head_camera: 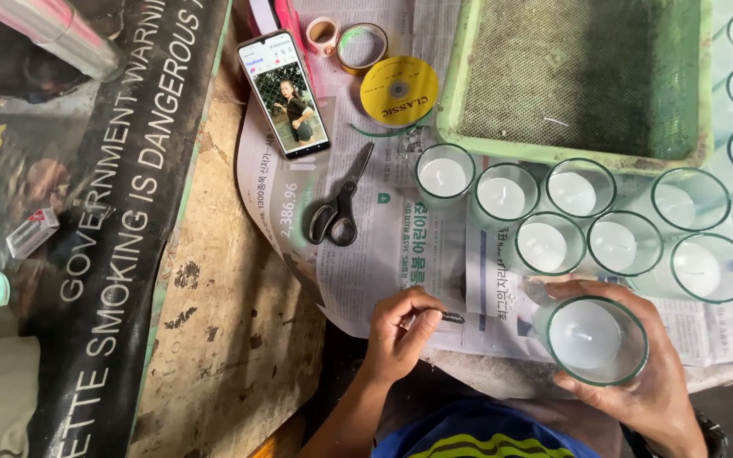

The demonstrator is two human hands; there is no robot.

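Two hands: right (pixel 638 373) cups candle glass (pixel 595 339), left (pixel 400 326) beside it.

R hand (pixel 638 373) cups a glass candle (pixel 595 339), w/ a row of candle glasses (pixel 570 216) just beyond it on newspaper (pixel 383 246). Tray (pixel 574 80) behind those. L hand (pixel 400 326) sits left of R; scissors (pixel 341 208), phone (pixel 284 95) & ribbon spool (pixel 399 91) beyond it.

I'm seeing a worn wooden table (pixel 231 339) carrying spread newspaper (pixel 383 246). Taking the black scissors (pixel 341 208) on that paper as landmark: a phone (pixel 284 95) is lying up-left of them, a yellow ribbon spool (pixel 399 91) up-right, glass candle cups (pixel 502 193) sitting right, a green tray (pixel 574 154) resting beyond those.
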